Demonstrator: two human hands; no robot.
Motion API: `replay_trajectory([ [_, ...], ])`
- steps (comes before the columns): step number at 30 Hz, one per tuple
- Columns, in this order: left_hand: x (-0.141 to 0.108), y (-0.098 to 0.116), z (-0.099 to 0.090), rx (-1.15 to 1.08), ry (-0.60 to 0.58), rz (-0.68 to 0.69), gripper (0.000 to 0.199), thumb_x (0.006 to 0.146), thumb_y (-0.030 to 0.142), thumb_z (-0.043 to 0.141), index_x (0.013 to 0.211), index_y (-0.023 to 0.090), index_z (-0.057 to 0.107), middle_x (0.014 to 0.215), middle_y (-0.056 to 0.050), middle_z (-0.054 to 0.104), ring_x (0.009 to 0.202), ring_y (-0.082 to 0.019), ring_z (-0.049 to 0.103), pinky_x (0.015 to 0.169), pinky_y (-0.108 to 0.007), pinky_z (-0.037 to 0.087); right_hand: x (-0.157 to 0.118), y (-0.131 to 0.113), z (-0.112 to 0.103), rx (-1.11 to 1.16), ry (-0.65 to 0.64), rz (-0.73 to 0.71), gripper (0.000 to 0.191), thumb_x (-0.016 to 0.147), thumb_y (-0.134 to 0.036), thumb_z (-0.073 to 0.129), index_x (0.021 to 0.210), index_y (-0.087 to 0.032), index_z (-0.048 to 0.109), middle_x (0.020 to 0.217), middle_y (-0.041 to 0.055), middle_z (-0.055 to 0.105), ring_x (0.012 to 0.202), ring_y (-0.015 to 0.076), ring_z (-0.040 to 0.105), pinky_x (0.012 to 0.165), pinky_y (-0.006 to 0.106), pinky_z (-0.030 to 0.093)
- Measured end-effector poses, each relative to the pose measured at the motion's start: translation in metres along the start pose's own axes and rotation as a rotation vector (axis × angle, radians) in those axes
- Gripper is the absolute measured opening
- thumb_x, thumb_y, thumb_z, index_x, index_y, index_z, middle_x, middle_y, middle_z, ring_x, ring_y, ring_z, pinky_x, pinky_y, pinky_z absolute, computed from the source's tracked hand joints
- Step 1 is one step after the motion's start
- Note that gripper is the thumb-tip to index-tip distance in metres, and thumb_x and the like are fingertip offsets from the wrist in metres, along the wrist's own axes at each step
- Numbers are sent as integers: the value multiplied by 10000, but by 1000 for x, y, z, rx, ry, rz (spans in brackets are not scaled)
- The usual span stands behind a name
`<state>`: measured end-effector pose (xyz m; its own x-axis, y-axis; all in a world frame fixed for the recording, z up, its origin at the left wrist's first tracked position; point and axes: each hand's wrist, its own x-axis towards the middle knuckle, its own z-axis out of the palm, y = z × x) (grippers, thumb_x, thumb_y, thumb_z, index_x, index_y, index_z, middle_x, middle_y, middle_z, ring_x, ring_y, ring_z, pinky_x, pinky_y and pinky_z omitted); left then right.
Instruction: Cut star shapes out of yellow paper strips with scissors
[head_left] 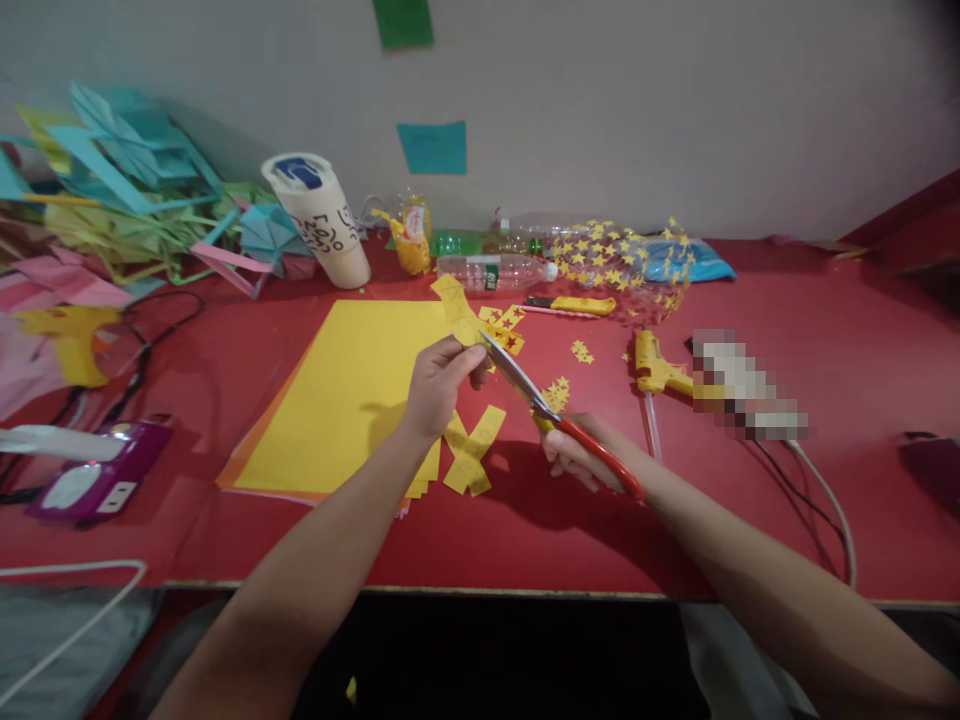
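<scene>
My left hand pinches a yellow paper strip between thumb and fingers, above a stack of yellow paper sheets. In my right hand is a pair of scissors with red handles. The blade tips reach the strip's edge close to my left thumb; whether they are cutting into it I cannot tell. Below lie crossed yellow paper strips. Small yellow paper stars are heaped just beyond the scissors. Strips with star-shaped holes lie behind my left hand.
A yellow glue gun lies on the right, a utility knife behind. Along the wall are plastic bottles, a star-covered clear piece and a white tumbler. Folded coloured paper, another glue gun and a purple power strip occupy the left.
</scene>
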<state>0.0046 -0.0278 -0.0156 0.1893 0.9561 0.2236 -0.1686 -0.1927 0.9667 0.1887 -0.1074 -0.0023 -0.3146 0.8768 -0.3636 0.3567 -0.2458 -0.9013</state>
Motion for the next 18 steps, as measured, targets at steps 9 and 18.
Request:
replay_trajectory([
  [9,1,-2,0,-36,7,-19,222,753,251,577,546,171,586,504,27,548,473,-63,495,507,-227,420,0,0,0,-10,7,48,507,693,-670,527,554,-190,443,334,-67,415,280,60,411,315,182,306],
  [18,1,-2,-1,-46,0,-34,219,748,258,578,544,176,576,503,24,556,475,-69,497,500,-228,423,0,0,-1,-33,20,52,482,703,-638,532,552,-191,430,356,-57,448,255,45,367,287,169,257],
])
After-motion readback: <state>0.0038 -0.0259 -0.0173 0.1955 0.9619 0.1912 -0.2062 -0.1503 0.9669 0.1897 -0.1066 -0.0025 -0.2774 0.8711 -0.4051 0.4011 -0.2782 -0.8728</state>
